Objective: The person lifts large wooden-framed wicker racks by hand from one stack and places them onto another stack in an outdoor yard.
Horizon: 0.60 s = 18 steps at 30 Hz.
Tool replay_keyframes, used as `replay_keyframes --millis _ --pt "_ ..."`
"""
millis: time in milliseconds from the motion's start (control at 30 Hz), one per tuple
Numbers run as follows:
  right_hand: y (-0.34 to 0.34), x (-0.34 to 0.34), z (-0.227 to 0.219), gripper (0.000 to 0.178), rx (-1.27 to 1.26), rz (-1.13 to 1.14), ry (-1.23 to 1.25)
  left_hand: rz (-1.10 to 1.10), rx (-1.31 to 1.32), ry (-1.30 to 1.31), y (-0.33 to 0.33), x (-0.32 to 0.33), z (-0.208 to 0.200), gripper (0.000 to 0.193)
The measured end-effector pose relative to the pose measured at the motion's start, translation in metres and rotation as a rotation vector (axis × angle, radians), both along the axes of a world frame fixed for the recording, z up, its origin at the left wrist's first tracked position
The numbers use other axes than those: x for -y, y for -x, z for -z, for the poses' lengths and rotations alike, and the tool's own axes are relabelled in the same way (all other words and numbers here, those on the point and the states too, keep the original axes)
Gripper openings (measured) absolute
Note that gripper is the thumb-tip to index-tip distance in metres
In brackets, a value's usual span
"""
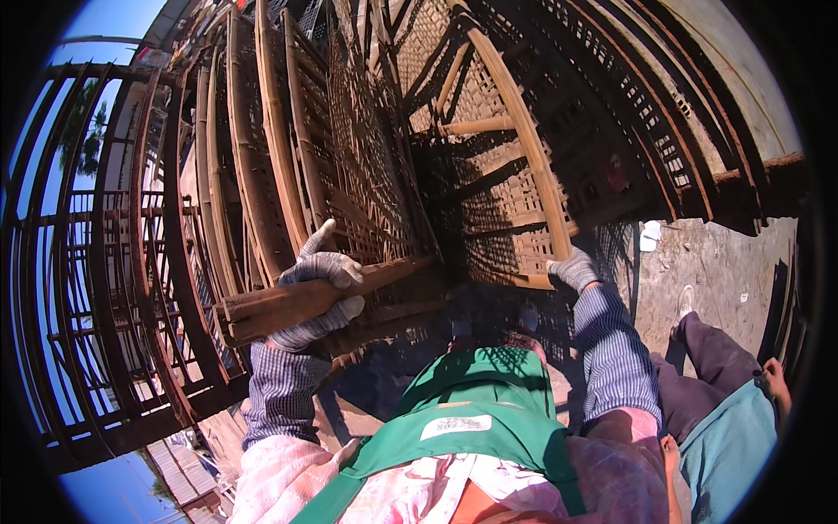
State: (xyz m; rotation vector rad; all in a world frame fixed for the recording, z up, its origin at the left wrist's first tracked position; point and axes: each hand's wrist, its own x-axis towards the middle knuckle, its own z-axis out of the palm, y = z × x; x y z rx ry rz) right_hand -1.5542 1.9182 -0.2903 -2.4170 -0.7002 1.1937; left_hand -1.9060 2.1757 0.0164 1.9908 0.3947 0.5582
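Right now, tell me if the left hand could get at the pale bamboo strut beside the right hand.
Probably not yet. The left hand is wrapped around a dark beam, far across from the strut; the right hand already grips the frame at the strut's foot.

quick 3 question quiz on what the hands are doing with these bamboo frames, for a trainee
1. True or false: the left hand grips the dark wooden bar of a woven bamboo panel.
2. What does the right hand hold? A. the light bamboo rim of a woven panel B. a hammer C. nothing
3. What covers both hands?

Key: 1 true; 2 A; 3 grey knit work gloves
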Motion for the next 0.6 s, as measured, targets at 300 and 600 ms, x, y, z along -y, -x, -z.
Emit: replay_keyframes --millis 300,600 --pt "0.047 -0.037 -0.109 0.063 0.215 -0.269 0.012 -0.1 -0.026 0.295 0.005 0.009 -0.003 0.031" --pt "0.027 -0.085 -0.196 0.066 0.238 -0.33 0.054 -0.155 0.031 0.24 0.045 0.007 -0.006 0.031"
